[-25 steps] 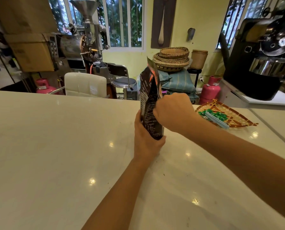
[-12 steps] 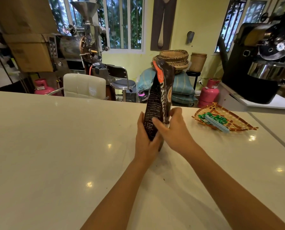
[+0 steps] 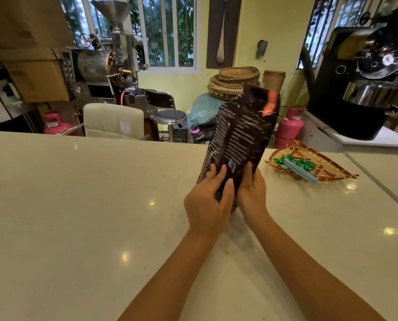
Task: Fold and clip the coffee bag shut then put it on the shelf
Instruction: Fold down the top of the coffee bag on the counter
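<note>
Left hand point(image 3: 207, 205) and right hand point(image 3: 251, 193) both grip coffee bag point(image 3: 239, 135) base; bag tilts up-right, left of woven tray point(image 3: 332, 174).

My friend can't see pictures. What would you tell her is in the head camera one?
Two bare hands, left hand and right hand, hold the bottom of a dark coffee bag, tilted right, over a pale counter. A woven tray holding green and blue clips sits to the right.
</note>
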